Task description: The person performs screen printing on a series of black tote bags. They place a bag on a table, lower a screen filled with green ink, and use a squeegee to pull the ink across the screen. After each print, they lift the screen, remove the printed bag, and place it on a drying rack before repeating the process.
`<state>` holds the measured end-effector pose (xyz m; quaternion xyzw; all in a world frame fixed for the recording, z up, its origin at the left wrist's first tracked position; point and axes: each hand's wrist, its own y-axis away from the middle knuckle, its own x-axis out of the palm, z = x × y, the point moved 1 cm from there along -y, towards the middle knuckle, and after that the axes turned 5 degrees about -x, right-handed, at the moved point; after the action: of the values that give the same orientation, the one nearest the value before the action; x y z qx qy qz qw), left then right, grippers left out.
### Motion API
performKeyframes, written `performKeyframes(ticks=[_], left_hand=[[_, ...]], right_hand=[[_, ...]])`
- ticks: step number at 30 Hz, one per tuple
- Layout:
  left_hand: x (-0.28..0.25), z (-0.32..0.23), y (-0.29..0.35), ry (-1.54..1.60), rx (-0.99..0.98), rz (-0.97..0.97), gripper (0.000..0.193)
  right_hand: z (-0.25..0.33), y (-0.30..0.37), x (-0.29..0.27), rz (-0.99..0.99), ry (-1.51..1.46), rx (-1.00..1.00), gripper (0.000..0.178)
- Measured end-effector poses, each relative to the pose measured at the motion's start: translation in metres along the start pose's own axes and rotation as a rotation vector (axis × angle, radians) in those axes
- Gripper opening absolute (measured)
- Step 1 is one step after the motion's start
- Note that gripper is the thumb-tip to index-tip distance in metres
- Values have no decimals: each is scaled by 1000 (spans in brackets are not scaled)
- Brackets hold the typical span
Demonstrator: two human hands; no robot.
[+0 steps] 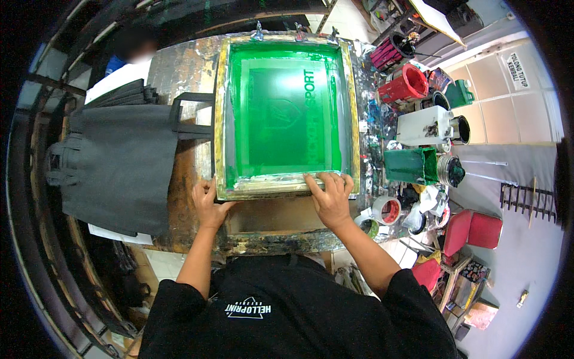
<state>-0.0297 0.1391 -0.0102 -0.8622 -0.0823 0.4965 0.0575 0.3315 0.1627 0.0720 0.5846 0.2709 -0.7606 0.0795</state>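
A wooden screen printing frame (356,131) lies before me, its mesh (269,143) coated green with lettering and a shield-like emblem. My right hand (330,202) is closed over its near bar, fingers curled across the top towards the right corner. At the near left corner, my left hand (209,206) holds the frame, fingers along the left side and thumb against the near edge. A black fabric bag (119,167) lies flat to the left. Its handles reach the frame's left side, and their ends are hidden there.
Metal clamps (299,31) hold the frame's far edge. Along the table's right side stand a red bucket (411,82), a white container (418,125), a green container (411,166) and a tape roll (387,210). Another person's blue sleeve (113,64) shows at far left.
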Motion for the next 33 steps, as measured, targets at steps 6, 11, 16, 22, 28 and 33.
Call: performKeyframes(ticks=[6, 11, 16, 22, 28, 33], left_hand=[[-12, -11, 1, 146, -24, -45, 93], [-37, -39, -6, 607, -215, -46, 81], [-92, -94, -52, 669, -132, -238, 73], [-148, -161, -142, 761, 1, -419, 59], [-23, -54, -97, 176, -328, -271, 91], [15, -79, -66, -105, -627, 64, 82]], right_hand=[[4, -16, -37, 3, -17, 3, 56], [6, -54, -89, -47, -43, -29, 55], [3, -113, -143, -187, 31, -75, 54], [-29, -215, -198, -473, 244, -162, 60], [-32, -251, -212, -460, 202, -171, 66], [-40, -266, -228, -418, 202, -125, 67]])
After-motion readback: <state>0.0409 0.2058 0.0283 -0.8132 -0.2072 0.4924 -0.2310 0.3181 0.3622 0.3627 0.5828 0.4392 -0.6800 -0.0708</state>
